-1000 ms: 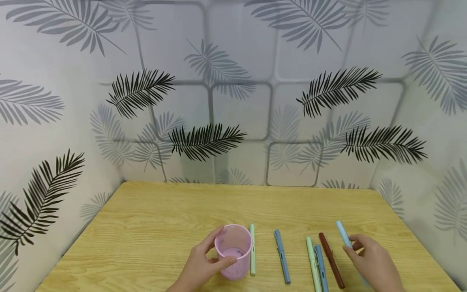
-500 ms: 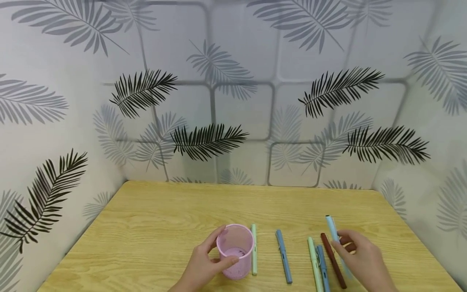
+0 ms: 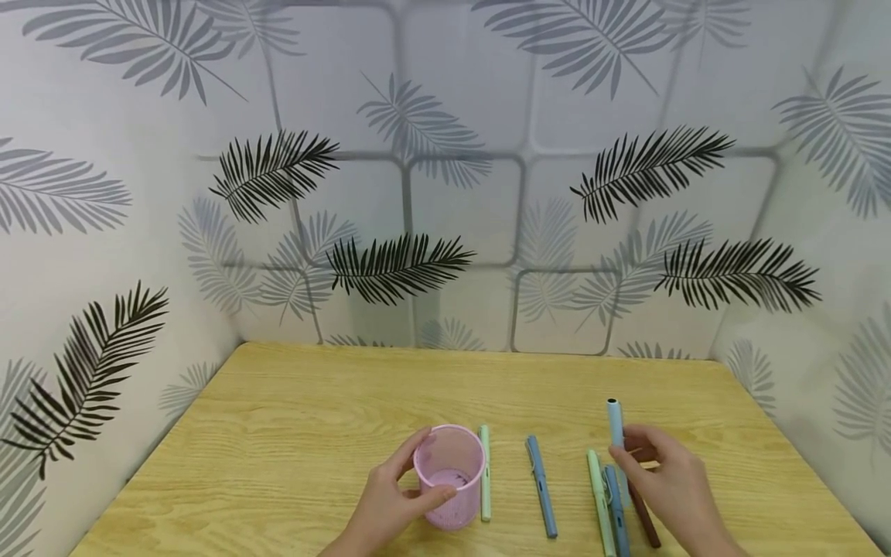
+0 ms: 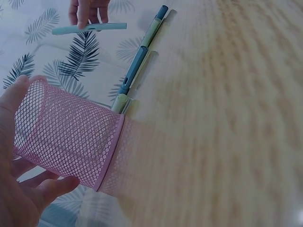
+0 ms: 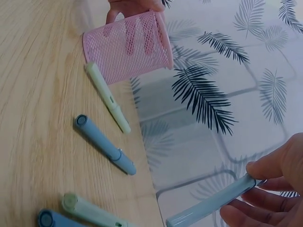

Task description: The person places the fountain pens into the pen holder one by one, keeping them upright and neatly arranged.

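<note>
Now the right hand (image 3: 664,476) pinches a light-blue pen (image 3: 616,422) above the tabletop (image 3: 313,410).
The pen's long axis is near upright; well left of that hand, the left hand (image 3: 390,495) grips a pink mesh cup (image 3: 465,507).

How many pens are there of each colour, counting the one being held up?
Light green pens: 2
Blue pens: 2
Dark red pen, partly hidden: 1
Light blue pen, held in the right hand: 1
Total: 6 pens
</note>
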A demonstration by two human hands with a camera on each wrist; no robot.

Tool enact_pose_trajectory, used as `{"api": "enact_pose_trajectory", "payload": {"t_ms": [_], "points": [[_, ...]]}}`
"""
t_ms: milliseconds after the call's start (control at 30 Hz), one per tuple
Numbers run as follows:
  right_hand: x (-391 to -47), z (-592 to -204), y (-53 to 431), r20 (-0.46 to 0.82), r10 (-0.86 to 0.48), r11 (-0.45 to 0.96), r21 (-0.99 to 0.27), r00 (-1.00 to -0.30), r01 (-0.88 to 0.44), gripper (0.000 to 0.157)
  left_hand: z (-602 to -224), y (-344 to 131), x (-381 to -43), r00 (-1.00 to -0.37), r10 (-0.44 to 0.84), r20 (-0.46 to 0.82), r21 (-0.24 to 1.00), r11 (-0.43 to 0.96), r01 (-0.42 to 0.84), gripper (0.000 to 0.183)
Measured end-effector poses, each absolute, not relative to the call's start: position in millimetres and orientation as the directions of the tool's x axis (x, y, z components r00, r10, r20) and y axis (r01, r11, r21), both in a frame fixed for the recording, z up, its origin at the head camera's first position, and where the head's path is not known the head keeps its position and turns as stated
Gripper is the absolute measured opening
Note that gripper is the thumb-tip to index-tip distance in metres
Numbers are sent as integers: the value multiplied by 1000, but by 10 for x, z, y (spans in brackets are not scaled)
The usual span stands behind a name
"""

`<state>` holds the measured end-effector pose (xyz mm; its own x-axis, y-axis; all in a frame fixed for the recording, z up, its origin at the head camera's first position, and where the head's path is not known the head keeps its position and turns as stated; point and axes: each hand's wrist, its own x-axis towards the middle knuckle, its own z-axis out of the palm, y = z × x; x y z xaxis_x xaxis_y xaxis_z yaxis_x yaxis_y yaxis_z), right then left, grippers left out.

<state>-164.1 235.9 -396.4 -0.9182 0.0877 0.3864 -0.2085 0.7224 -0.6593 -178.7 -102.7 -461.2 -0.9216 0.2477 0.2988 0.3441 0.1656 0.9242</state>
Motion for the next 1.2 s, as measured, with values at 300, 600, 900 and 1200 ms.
{"api": "enact_pose_trajectory", "payload": {"t_ms": [300, 600, 900, 1200], "points": [[-1683, -3927, 2194, 441, 68, 666, -688, -895, -288, 18, -4497, -1018, -1716, -927, 240, 288, 925, 179, 334, 74], [-1740, -3886, 2034, 496, 45, 637, -683, -867, -358, 17, -4327, -1012, -1626, -925, 253, 284, 928, 172, 332, 73], [-1802, -3826, 1852, 516, 38, 580, -709, -855, -402, 17, -4332, -1004, -1632, -924, 255, 287, 922, 188, 338, 74], [-1833, -3792, 1703, 552, 16, 520, -717, -834, -465, 18, -4323, -1007, -1628, -924, 258, 281, 927, 174, 331, 74]]}}
